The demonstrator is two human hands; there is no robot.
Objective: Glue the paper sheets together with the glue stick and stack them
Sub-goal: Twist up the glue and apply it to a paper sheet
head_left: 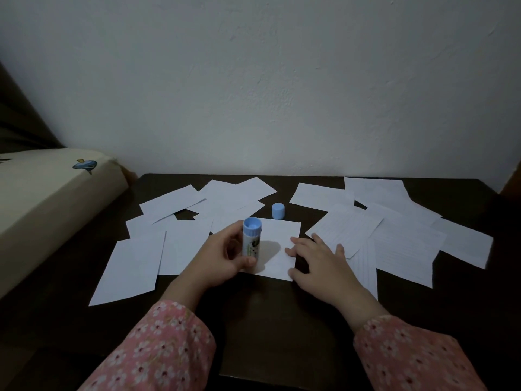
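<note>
With cap off and standing just past the middle sheet, glue stick upright, clamped in left hand, right hand spread flat on sheet's edge; loose sheets scattered left and right, no stack visible, so early going.

Looks like a room in a home, likely a bedroom. At left of the frame, a mattress in a cream sheet printed with a small whale, pushed against a dark wooden table. Across the top, a plain rough-plastered wall, dimly lit.
</note>
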